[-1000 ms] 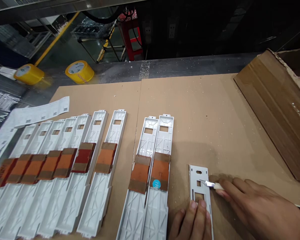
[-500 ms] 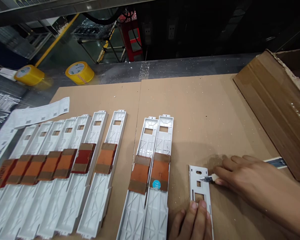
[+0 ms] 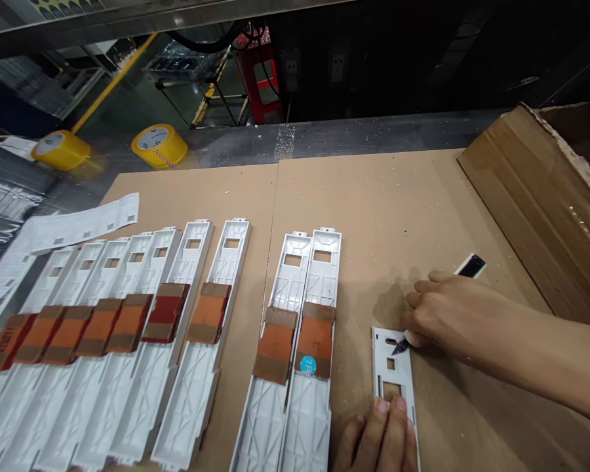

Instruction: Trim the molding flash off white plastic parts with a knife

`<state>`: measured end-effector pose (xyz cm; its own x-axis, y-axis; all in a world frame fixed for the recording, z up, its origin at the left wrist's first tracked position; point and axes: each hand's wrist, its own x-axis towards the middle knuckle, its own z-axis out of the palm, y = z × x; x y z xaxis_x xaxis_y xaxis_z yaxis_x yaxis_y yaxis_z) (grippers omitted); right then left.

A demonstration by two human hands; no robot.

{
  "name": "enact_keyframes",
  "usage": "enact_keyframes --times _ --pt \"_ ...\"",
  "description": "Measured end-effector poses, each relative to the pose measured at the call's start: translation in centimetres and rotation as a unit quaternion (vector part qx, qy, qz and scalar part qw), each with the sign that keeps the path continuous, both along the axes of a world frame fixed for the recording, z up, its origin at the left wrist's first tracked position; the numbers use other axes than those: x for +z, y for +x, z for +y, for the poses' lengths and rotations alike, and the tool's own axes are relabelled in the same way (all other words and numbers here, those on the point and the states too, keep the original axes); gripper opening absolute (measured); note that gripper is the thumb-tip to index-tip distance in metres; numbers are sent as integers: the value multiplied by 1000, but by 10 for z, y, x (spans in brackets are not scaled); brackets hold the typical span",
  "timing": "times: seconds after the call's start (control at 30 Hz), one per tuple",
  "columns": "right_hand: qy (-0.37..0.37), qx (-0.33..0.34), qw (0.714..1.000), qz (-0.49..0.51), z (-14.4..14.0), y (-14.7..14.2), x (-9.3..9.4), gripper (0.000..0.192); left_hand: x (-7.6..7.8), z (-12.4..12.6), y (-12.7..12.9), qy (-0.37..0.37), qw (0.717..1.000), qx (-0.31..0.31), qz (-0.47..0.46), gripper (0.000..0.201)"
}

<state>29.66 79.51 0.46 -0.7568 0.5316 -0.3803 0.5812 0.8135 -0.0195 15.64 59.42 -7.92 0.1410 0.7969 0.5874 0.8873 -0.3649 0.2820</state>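
The left hand (image 3: 381,436) presses 2 fingers flat on the white plastic strip (image 3: 392,380). The right hand (image 3: 445,314) grips a knife (image 3: 400,345), blade tip on the strip's upper end.

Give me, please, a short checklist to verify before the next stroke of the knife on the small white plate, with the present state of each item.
1. Left hand presses the white plate flat on the cardboard mat: ok.
2. Right hand grips the knife firmly: ok.
3. Blade tip rests at the plate's upper slot: ok.
4. Left fingertips stand away from the blade: ok, they are at the plate's near end.
5. Neighbouring white rails lie apart from the plate: ok.
6. Blade sharpness: cannot tell.
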Motion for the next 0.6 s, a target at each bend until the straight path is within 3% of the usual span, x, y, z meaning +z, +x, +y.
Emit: enact_keyframes --times 0.23,0.4,0.5,0.6 --pt "41 58 997 1 -2 -18 11 17 0 5 -1 13 1000 1 -13 54" --pt "153 74 978 117 -15 -5 34 21 -1 5 0 14 999 5 -29 53" --pt "182 26 970 158 -28 15 36 37 0 4 1 5 999 10 -42 50" --pt "190 -78 968 142 -52 30 23 41 1 3 2 0 998 14 -55 50"
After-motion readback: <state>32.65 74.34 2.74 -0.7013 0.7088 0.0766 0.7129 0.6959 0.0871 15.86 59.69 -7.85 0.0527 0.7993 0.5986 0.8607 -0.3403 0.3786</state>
